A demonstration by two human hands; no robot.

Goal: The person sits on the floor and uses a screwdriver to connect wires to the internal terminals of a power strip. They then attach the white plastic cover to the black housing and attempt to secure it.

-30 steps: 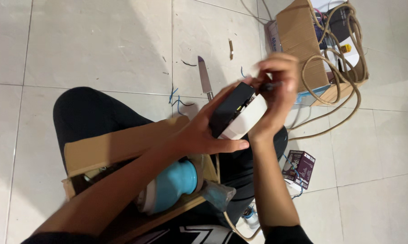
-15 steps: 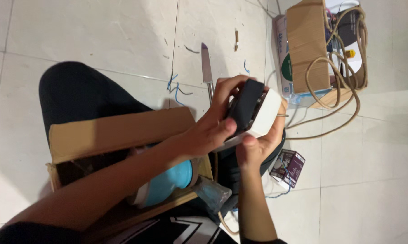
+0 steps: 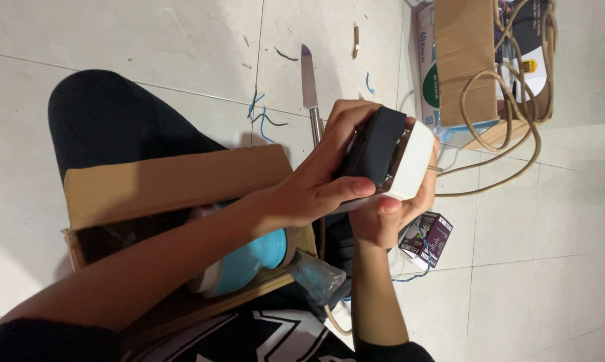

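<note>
Both hands hold a small boxy gadget with a black top part and a white bottom part (image 3: pixel 388 155) up in the air, over the person's lap. The left hand (image 3: pixel 316 181) wraps around the black side, with its fingers curled over the top and its thumb pressed on the near edge. The right hand (image 3: pixel 386 214) cups the white side from below, with its fingers gripping it.

Under the arms sits an open brown cardboard box (image 3: pixel 161 184) on the person's lap. Inside it is a round blue and white thing (image 3: pixel 249 261).

On the pale tiled floor (image 3: pixel 114 33) a long knife (image 3: pixel 308 87) lies just past the hands. Near the far right corner stands another cardboard box (image 3: pixel 464 60) with a tan rope (image 3: pixel 517 107) looped around it. A small dark purple carton (image 3: pixel 426 239) lies beside the right wrist.
</note>
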